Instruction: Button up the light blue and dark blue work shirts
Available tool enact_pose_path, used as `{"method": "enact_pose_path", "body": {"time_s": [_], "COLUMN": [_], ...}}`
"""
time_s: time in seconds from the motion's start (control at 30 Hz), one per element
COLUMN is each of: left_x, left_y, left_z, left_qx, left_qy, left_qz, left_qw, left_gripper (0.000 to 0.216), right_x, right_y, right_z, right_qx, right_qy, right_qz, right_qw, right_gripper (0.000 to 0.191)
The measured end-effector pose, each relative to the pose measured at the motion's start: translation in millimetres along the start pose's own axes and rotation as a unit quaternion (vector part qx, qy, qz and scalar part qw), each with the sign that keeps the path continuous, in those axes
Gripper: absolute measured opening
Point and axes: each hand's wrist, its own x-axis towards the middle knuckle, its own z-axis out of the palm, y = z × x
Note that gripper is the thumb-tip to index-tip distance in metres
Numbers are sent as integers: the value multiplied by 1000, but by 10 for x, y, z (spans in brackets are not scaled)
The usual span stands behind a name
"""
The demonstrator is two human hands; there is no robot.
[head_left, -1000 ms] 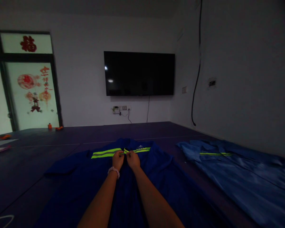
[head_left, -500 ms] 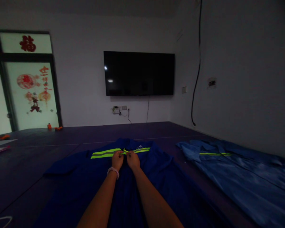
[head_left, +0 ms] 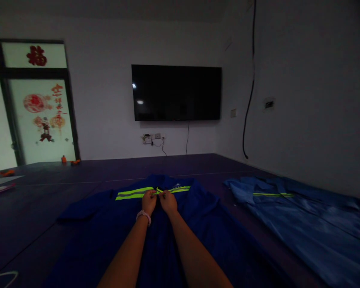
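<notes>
- Head camera, looking down your arms: a dark blue work jacket (head_left: 198, 216) with a yellow-green reflective stripe (head_left: 132, 194) lies spread flat on the dark purple surface (head_left: 48, 200), on your side of the black wall-mounted TV (head_left: 176, 93).
- Your left hand (head_left: 149, 201), the one with the pale bead bracelet (head_left: 143, 216), is curled almost closed. Its fingertips pinch the jacket's front edge where the stripe breaks in the middle, straight below the TV.
- Your right hand (head_left: 168, 201) sits touching the left and is curled the same way, pinching the opposite front edge. It's pretty dim, so I can't tell if there's a button or a zip pull between your fingers.
- A second, lighter blue jacket (head_left: 288, 216) lies below and to the right of the TV, well apart from both hands.
- Where it could go wrong, I reckon: both grips are fingertip-only, so a sharp tug could pop the cloth loose.
- Pulling one edge harder than the other would likely drag the two stripe halves out of line and rumple the flat front.
- In this light you could also pinch the back layer along with the front.
</notes>
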Motion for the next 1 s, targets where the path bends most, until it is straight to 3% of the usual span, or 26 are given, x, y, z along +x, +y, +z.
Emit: {"method": "enact_pose_path", "body": {"time_s": [1.0], "left_x": [-7], "left_y": [18], "left_z": [-13], "left_qx": [-35], "left_qy": [-6], "left_qz": [-10], "left_qw": [999], "left_gripper": [27], "right_x": [16], "right_y": [6], "right_z": [11], "right_qx": [2], "right_qy": [-4], "right_qz": [6], "right_qw": [1000], "right_gripper": [19]}}
